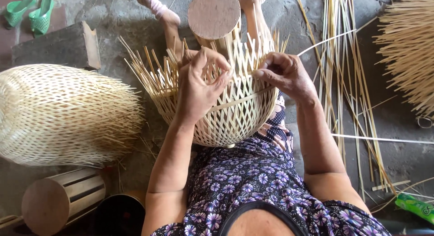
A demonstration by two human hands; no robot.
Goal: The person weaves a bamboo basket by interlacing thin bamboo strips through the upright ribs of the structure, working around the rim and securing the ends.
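Half-woven, pale bamboo basket (226,114), open lattice, propped in the lap over a purple floral dress (253,177), loose upright strip ends fanning out around the rim. Left hand (199,84) draped over the near rim, fingers curled and pinching a strip end at the top edge. Right hand (282,73) closed in a pinch on a long thin bamboo weaving strip (325,40) that runs off to the right and up across the grey stone floor (393,127). Round wooden drum-shaped form (214,16) just behind the basket, between the two bare feet. Finished, bulging woven bamboo basket (63,116) lying on its side well to the left; a second cylindrical wooden form (61,200) below it. Bundle of long split bamboo strips (343,82) laid out on the right, a fan of cut strips (407,46) at the far right corner. Pair of green plastic sandals (29,12) at the top left.

Likely trouble: the thin strip kinking or snapping if bent too sharply at the rim; loose uprights springing out of the weave should the left-hand pinch slacken; sharp split edges nicking fingertips; the long trailing end snagging on the floor bundle and tugging the row out of line.
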